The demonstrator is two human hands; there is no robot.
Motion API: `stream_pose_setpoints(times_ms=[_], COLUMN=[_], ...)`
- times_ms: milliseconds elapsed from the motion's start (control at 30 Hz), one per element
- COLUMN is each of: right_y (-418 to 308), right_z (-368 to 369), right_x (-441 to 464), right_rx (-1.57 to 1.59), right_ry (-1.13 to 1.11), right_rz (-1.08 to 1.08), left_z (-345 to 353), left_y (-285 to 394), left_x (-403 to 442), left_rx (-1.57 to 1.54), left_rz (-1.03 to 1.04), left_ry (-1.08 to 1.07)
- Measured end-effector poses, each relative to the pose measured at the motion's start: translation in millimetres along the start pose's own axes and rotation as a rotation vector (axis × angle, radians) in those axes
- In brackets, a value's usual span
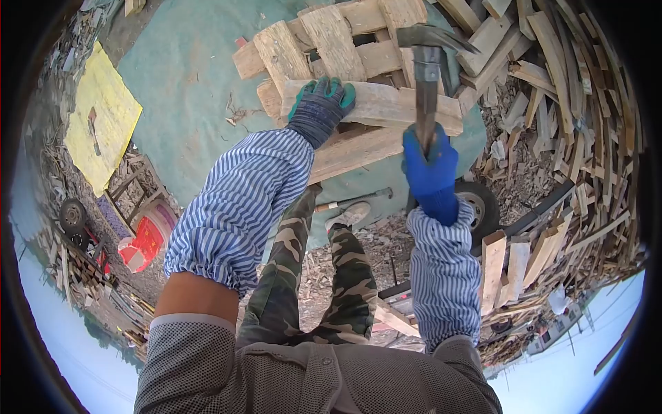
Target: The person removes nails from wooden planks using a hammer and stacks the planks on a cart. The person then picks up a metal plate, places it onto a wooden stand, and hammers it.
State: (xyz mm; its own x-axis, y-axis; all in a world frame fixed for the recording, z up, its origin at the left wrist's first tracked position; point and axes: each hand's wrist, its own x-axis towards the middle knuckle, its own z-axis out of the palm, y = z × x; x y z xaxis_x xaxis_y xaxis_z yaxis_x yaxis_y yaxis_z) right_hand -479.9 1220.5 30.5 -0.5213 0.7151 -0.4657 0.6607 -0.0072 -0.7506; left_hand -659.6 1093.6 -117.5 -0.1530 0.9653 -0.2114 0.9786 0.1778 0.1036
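Observation:
My left hand [321,107], in a grey glove with green fingertips, presses on a wooden board [386,103], its fingers curled over the far edge. That board lies at the near side of a pallet-like wooden frame [334,41] made of rough slats. My right hand [430,169], in a blue glove, is closed round the handle of a claw hammer [427,69]. The hammer stands in front of the board's right part, its metal head up beyond the board and over the frame's right side. What lies under the board is partly hidden.
A green ground sheet [186,83] spreads beneath the frame. Near my shoe [352,214] lies a long-handled tool [355,199]. A wheel [478,207] stands right of my legs. Piled timber [552,76] rises at the right; a yellow sheet [103,117] and red sack [141,245] lie left.

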Motion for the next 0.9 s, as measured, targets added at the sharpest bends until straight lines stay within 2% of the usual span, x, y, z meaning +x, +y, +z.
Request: stream_pose_setpoints(times_ms=[67,167,233,300,367,400,467,567,633,733,800,833,900], right_y=[-3.2,37.0,88.2,89.9,64.0,44.1,-13.0,-18.8,-8.7,33.7,67.7,83.6,109.5], right_z=[-24.4,-39.4,-36.2,-35.4,-45.0,-47.6,-52.7,-45.6,-32.9,-10.1,-2.0,0.7,20.1], right_x=[-6.1,19.4,67.2,96.4,82.0,68.7,24.6,-24.5,-52.9,-70.5,-63.7,-62.6,-60.6], right_rx=[-0.223,-0.477,-0.667,-0.748,-0.741,-0.615,-0.016,0.431,0.616,0.804,0.931,1.011,1.163], right_ry=[0.053,-0.072,-0.279,-0.309,-0.203,-0.157,-0.075,0.13,0.303,0.465,0.461,0.421,0.355], right_rz=[-0.071,-0.239,0.029,0.057,-0.083,-0.101,0.182,0.126,0.161,0.339,0.44,0.485,0.547], left_z=[-6.5,-6.8,-4.9,-2.6,-8.1,-8.6,-4.2,-13.5,-35.6,-100.4,-85.1,-85.2,-85.4], left_y=[2.7,-2.6,6.5,-1.0,2.7,3.2,3.9,-0.6,-3.6,-49.0,-77.6,-87.2,-84.5], left_x=[-1.3,1.6,-2.9,0.9,4.1,-0.9,-2.2,2.5,14.4,66.2,86.6,88.9,72.2], left_rx=[-0.006,0.015,0.001,-0.003,0.026,0.039,0.035,0.002,-0.048,-0.335,-0.425,-0.506,-0.672], left_rz=[0.001,-0.015,0.008,0.019,0.014,0.001,0.022,-0.012,-0.034,-0.039,-0.154,-0.129,-0.239], left_ry=[-0.017,-0.007,-0.013,-0.014,0.003,-0.002,0.0,-0.049,-0.091,-0.532,-0.342,-0.305,-0.306])
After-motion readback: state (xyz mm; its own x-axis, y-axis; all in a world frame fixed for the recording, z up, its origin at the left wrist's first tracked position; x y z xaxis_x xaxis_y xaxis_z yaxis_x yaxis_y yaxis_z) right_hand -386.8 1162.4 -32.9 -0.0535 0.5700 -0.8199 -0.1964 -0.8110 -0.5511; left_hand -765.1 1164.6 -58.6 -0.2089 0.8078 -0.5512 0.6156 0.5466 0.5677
